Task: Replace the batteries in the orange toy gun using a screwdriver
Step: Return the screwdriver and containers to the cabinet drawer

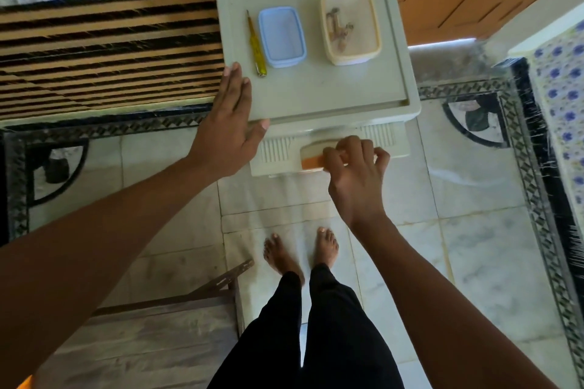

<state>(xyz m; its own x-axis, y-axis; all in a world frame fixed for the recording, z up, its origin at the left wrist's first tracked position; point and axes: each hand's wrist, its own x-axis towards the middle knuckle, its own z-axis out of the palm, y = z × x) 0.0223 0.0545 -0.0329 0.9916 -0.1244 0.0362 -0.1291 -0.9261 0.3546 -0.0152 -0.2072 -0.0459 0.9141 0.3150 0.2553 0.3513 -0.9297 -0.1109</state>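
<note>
Gripping the drawer handle (pixel 311 157) at frame centre, the right hand (pixel 355 178) was closed while the left hand (pixel 229 123) lay open, flat on the desk (pixel 316 85) edge beside the screwdriver (pixel 256 45), a light, stiff tool best taken by its yellow handle; no toy gun showed.

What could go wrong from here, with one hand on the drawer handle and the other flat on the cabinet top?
1. The right hand grips the drawer handle; a sharp pull might shift the cabinet and roll the screwdriver lying loose near the left edge.
2. The blue box and the cream box stand open, so a jolt could spill the cream box's small parts.
3. The left hand overhangs the front corner, above the drawer, and could get knocked.
</note>
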